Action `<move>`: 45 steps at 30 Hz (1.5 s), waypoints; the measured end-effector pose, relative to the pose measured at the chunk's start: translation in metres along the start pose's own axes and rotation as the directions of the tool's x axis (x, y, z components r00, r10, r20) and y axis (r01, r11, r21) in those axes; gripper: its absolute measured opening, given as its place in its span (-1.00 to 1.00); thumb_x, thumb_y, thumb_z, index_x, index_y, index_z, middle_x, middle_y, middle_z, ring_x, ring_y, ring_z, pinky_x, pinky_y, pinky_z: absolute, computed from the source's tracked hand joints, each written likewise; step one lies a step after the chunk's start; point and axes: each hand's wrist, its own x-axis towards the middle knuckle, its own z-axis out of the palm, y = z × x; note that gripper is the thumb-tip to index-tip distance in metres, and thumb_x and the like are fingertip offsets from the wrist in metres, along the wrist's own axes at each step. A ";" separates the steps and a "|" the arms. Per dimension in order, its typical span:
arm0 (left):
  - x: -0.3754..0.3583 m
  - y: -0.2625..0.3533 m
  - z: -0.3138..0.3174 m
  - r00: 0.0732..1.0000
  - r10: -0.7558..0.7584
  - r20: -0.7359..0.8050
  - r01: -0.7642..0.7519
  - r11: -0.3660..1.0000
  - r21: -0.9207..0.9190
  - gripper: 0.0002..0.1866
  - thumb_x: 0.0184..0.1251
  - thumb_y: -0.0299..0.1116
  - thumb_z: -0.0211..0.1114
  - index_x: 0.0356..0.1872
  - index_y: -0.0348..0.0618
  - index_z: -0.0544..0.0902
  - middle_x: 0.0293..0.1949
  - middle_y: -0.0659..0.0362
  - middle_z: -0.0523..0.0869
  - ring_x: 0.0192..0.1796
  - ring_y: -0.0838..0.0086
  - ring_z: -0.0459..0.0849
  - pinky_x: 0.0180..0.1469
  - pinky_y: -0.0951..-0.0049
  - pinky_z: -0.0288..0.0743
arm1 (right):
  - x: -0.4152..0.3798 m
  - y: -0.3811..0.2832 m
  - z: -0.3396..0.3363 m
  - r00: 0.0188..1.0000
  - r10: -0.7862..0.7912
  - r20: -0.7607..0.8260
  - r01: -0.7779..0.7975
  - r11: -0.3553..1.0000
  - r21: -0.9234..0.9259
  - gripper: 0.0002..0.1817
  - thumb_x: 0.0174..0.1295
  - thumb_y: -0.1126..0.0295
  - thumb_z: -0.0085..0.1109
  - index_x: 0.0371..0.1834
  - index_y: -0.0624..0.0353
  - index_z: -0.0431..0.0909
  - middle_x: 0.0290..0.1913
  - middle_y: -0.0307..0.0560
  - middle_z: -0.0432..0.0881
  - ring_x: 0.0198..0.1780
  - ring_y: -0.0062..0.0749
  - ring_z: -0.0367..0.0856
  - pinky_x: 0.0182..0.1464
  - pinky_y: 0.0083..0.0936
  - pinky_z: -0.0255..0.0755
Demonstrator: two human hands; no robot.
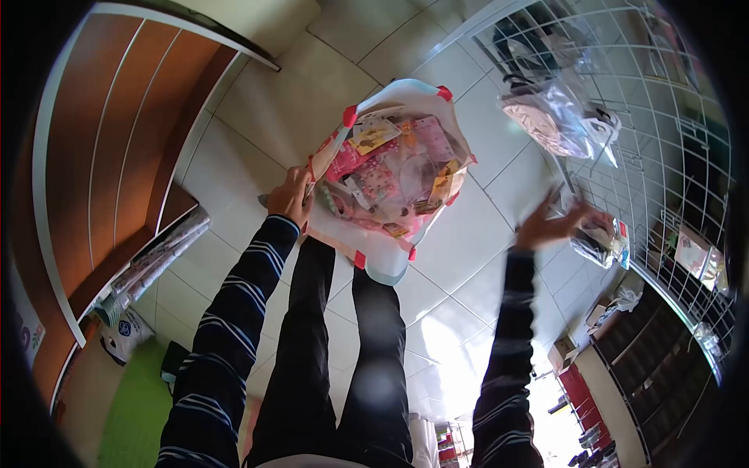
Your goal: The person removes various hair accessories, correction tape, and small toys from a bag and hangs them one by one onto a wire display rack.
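A large open-topped bag (374,269) with a white inside and red patches along its rim stands in front of my legs. Pink, floral and yellow packaged items (382,175) fill it. My left hand (292,196) is closed on the bag's left edge. Off to the right, my right hand (548,224) is stretched out, slightly blurred, with its fingers apart. Its fingertips are close to a clear plastic packet (601,240) hanging on the white wire grid rack (663,140).
More clear bags, one with pale pink contents (550,117), hang higher on the grid. On the left stands a brown wooden cabinet (117,148), with wrapped rolls (160,253) beside its base. Light tiles (460,265) cover the floor. A dark shelf (647,366) is at lower right.
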 end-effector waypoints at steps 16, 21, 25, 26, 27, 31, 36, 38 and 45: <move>-0.011 -0.017 -0.004 0.992 -0.028 -0.120 -0.002 0.971 -0.237 -0.80 -0.02 -0.41 0.14 -0.31 -0.04 0.43 -0.21 0.16 0.44 -0.48 0.26 0.53 -0.45 0.32 0.41 | -0.258 -0.011 0.111 -0.214 0.697 0.685 -0.954 0.003 -0.301 -0.76 -0.20 0.24 0.26 -0.49 0.05 0.46 -0.56 -0.30 0.38 -0.52 -0.53 0.36 -0.58 -0.59 0.13; -0.010 0.004 -0.030 0.998 0.020 -0.064 -0.036 0.967 -0.252 -0.61 -0.07 -0.27 0.22 -0.14 -0.06 0.38 -0.16 0.14 0.45 -0.39 0.26 0.55 -0.37 0.36 0.42 | -0.204 -0.020 0.051 0.417 0.339 0.843 -0.312 0.925 -0.218 -0.68 -0.14 0.27 0.18 -0.34 0.23 0.47 -0.49 0.01 0.52 -0.46 -0.29 0.46 -0.41 -0.48 0.31; -0.022 0.039 -0.057 0.972 0.175 0.155 -0.083 0.879 -0.470 -0.50 -0.11 -0.12 0.25 -0.08 -0.06 0.42 -0.21 0.10 0.54 -0.37 0.29 0.56 -0.33 0.35 0.42 | -0.139 -0.088 0.006 -0.044 -0.156 0.987 -0.173 0.974 0.146 -0.65 -0.19 0.37 0.26 -0.29 0.26 0.48 -0.38 -0.02 0.56 -0.34 -0.29 0.52 -0.24 -0.52 0.36; -0.021 0.039 -0.057 0.973 0.176 0.152 -0.086 0.879 -0.470 -0.50 -0.11 -0.12 0.25 -0.08 -0.06 0.42 -0.21 0.10 0.54 -0.37 0.29 0.56 -0.33 0.35 0.42 | -0.134 -0.097 0.010 -0.118 -0.305 0.945 -0.156 0.946 0.285 -0.63 -0.22 0.39 0.29 -0.28 0.26 0.48 -0.36 -0.03 0.56 -0.31 -0.33 0.54 -0.21 -0.54 0.36; -0.020 0.035 -0.057 0.943 0.121 0.311 0.063 0.851 -0.522 -0.52 -0.11 -0.09 0.25 -0.14 -0.11 0.46 -0.29 0.07 0.56 -0.34 0.28 0.56 -0.30 0.36 0.42 | -0.137 -0.089 0.021 -0.137 -0.275 0.952 -0.200 0.949 0.245 -0.68 -0.21 0.41 0.28 -0.34 0.27 0.50 -0.35 -0.05 0.57 -0.30 -0.41 0.54 -0.21 -0.54 0.36; -0.036 0.016 -0.045 0.911 -0.082 0.404 0.323 0.750 -0.577 -0.65 -0.08 -0.14 0.24 -0.37 -0.22 0.53 -0.48 0.04 0.58 -0.34 0.29 0.57 -0.26 0.46 0.40 | -0.174 -0.025 0.107 -0.311 0.217 0.925 -0.937 0.095 -0.337 -0.51 -0.14 0.40 0.22 -0.06 0.09 0.31 -0.26 -0.16 0.49 -0.28 -0.41 0.47 -0.27 -0.58 0.35; -0.076 0.006 -0.034 0.869 -0.185 0.459 0.495 0.310 -0.812 -0.67 -0.03 -0.35 0.23 -0.21 -0.22 0.42 -0.29 0.11 0.53 -0.26 0.43 0.54 -0.17 0.52 0.36 | -0.215 -0.049 0.175 -0.156 0.743 0.651 -0.903 0.159 -0.398 -0.49 -0.15 0.43 0.23 -0.05 0.10 0.29 -0.28 -0.12 0.46 -0.26 -0.44 0.43 -0.43 -0.53 0.40; -0.088 0.011 -0.041 0.854 -0.184 0.486 0.519 0.246 -0.819 -0.58 0.01 -0.42 0.18 -0.05 -0.18 0.30 -0.19 0.10 0.48 -0.19 0.42 0.52 -0.14 0.52 0.35 | -0.225 -0.046 0.188 -0.220 0.783 0.581 -0.949 -0.034 -0.315 -0.48 -0.16 0.45 0.24 -0.06 0.11 0.29 -0.32 -0.12 0.47 -0.31 -0.46 0.44 -0.47 -0.54 0.41; -0.112 0.037 -0.069 0.874 -0.267 0.407 0.437 0.064 -0.897 -0.59 0.07 -0.56 -0.03 0.03 -0.20 0.31 -0.08 0.11 0.38 -0.12 0.54 0.41 -0.13 0.63 0.30 | -0.220 -0.018 0.128 -0.100 0.631 0.769 -0.968 0.116 -0.222 -0.71 -0.19 0.52 0.17 -0.30 0.30 0.46 -0.57 -0.18 0.48 -0.57 -0.57 0.41 -0.63 -0.64 0.31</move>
